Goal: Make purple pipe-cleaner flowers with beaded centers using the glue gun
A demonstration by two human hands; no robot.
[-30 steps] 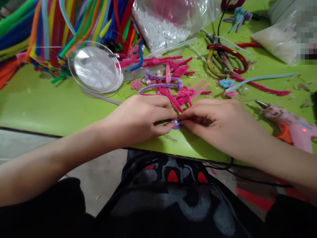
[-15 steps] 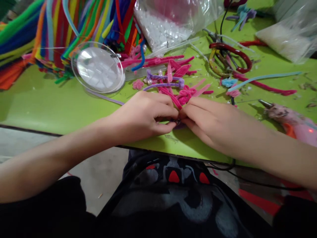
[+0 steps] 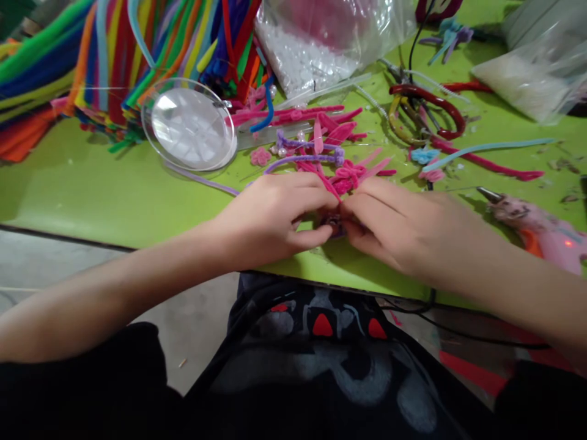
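Observation:
Close together at the table's front edge, my left hand (image 3: pixel 284 214) and my right hand (image 3: pixel 398 226) both have their fingers pinched. Between the fingertips shows a small dark, purplish piece (image 3: pixel 334 223), mostly covered, so its kind is unclear. Just beyond the fingers lie pink pipe cleaners (image 3: pixel 337 131), a pink pipe-cleaner flower (image 3: pixel 348 174) and a purple pipe cleaner with curled ends (image 3: pixel 305 157). A smaller pink flower (image 3: pixel 260 157) sits past my left knuckles.
A clear spool (image 3: pixel 195 128) and bundled coloured pipe cleaners (image 3: pixel 114 55) lie left. Behind are a bag of white beads (image 3: pixel 307 58) and red-handled pliers (image 3: pixel 452 113). At right, a pink glue gun (image 3: pixel 536 223) with a lit red light points its metal nozzle inward.
The view has shifted slightly, so the table things appear a little further right. My hands stay pinched together, with slightly more of the small piece showing between the fingers.

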